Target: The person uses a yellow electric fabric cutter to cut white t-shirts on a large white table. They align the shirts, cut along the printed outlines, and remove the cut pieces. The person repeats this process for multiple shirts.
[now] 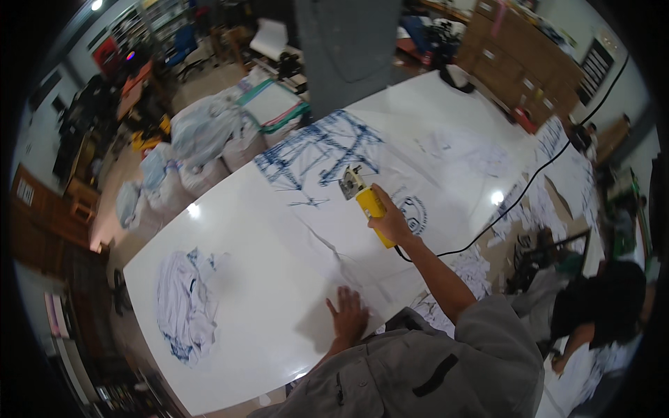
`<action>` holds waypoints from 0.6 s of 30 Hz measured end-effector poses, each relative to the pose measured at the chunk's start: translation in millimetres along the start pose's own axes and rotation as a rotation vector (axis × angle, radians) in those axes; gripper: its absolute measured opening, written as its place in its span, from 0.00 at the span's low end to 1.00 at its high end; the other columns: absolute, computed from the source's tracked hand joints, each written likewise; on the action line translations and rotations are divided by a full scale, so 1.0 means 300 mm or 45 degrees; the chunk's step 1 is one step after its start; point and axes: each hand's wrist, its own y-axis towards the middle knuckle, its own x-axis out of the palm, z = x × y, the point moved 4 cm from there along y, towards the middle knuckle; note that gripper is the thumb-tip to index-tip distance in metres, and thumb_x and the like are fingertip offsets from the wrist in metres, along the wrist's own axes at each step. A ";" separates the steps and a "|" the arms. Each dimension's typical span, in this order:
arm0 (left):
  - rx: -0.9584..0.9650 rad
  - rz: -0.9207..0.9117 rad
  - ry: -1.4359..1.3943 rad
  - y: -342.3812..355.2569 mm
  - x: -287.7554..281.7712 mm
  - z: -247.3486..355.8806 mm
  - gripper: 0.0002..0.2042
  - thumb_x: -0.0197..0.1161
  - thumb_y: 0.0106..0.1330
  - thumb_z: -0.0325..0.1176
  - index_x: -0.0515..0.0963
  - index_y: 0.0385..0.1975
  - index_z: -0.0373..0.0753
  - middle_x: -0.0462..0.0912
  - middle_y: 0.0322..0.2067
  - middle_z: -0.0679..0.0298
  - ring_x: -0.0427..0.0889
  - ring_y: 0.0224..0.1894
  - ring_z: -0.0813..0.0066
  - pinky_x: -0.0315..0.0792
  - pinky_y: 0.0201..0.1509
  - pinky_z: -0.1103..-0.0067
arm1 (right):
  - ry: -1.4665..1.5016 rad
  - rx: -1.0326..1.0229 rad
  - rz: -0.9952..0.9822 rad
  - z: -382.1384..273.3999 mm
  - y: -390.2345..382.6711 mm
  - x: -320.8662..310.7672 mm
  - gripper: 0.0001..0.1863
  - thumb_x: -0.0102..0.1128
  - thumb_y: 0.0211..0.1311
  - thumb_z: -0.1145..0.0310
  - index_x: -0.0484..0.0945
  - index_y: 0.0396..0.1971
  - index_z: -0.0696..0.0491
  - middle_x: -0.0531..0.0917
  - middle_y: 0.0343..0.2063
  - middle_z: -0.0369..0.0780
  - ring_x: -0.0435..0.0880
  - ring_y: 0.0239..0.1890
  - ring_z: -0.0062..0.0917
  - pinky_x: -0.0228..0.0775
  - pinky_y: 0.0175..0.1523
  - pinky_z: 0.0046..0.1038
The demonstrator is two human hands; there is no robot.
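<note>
My right hand [392,221] is clamping around the body of one yellow power tool [371,205], my fingers wrapping its casing, and I am holding it over the white cloth [359,240] near the middle of the bench [258,279]. Its long axis is running diagonally: the metal head is pointing ahead of me and to my left, toward the blue print [341,143] on the cloth, while the tail is slanting back toward me and to my right. I cannot tell whether its base is touching the cloth. One black cord [449,252] is leaving that tail and curving away to my right. My left hand [348,317] is holding nothing; it is lying palm down close to my body with its fingers spreading apart, and I cannot tell whether it is pressing on the cloth's edge or on the bare bench beside it. Counting what I am seeing, there is one tool, one cord, one round dark emblem [418,212] just beside my right hand, and one crumpled bundle [187,299] of white and blue cloth sitting well apart on my left. Several bulging sacks [202,129] are standing past the far edge, and one other person [540,299] is bending at my right.
</note>
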 end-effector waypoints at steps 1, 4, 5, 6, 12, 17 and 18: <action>0.087 -0.060 -0.057 -0.006 0.018 0.078 0.34 0.62 0.74 0.50 0.67 0.76 0.41 0.55 0.81 0.48 0.47 0.85 0.49 0.39 0.80 0.35 | -0.028 -0.001 0.093 0.022 -0.029 -0.083 0.55 0.69 0.49 0.73 0.57 0.82 0.38 0.78 0.68 0.52 0.81 0.66 0.44 0.74 0.68 0.37; 0.718 -0.345 -0.350 0.000 0.059 0.302 0.26 0.64 0.73 0.45 0.78 0.66 0.38 0.78 0.66 0.48 0.72 0.72 0.53 0.62 0.74 0.49 | 0.057 0.265 0.239 0.117 -0.120 -0.321 0.57 0.70 0.48 0.78 0.56 0.82 0.42 0.80 0.64 0.51 0.84 0.59 0.40 0.78 0.62 0.35; 0.801 -0.677 -0.562 0.030 0.087 0.362 0.23 0.64 0.74 0.44 0.81 0.63 0.38 0.83 0.60 0.48 0.79 0.66 0.55 0.69 0.70 0.54 | 0.135 0.351 0.263 0.151 -0.157 -0.391 0.58 0.71 0.47 0.80 0.56 0.83 0.43 0.80 0.62 0.51 0.84 0.56 0.37 0.79 0.60 0.33; 0.812 -1.025 -0.705 0.033 0.110 0.407 0.21 0.64 0.74 0.43 0.83 0.60 0.37 0.88 0.54 0.49 0.86 0.59 0.56 0.76 0.66 0.59 | 0.104 0.332 0.368 0.177 -0.192 -0.457 0.58 0.70 0.47 0.82 0.55 0.83 0.47 0.83 0.54 0.49 0.86 0.47 0.34 0.83 0.51 0.32; 0.227 -0.120 -1.043 0.142 0.015 0.416 0.14 0.66 0.74 0.37 0.85 0.54 0.39 0.90 0.45 0.53 0.90 0.44 0.54 0.81 0.51 0.64 | 0.227 0.465 0.586 0.438 -0.401 -0.787 0.58 0.70 0.48 0.82 0.53 0.82 0.50 0.82 0.50 0.47 0.85 0.44 0.31 0.82 0.47 0.31; -0.064 0.523 -0.356 0.368 -0.058 0.244 0.35 0.68 0.70 0.37 0.65 0.74 0.33 0.65 0.75 0.46 0.58 0.79 0.41 0.53 0.80 0.47 | 0.306 0.547 0.801 0.787 -0.363 -1.098 0.50 0.73 0.49 0.73 0.60 0.76 0.55 0.83 0.51 0.48 0.86 0.49 0.34 0.81 0.54 0.35; -0.327 0.436 -0.269 0.397 -0.028 0.222 0.38 0.64 0.73 0.43 0.59 0.78 0.32 0.57 0.80 0.46 0.49 0.83 0.42 0.44 0.82 0.42 | 0.320 0.557 0.822 0.851 -0.322 -1.168 0.50 0.74 0.49 0.73 0.61 0.75 0.55 0.83 0.51 0.48 0.86 0.49 0.34 0.81 0.54 0.35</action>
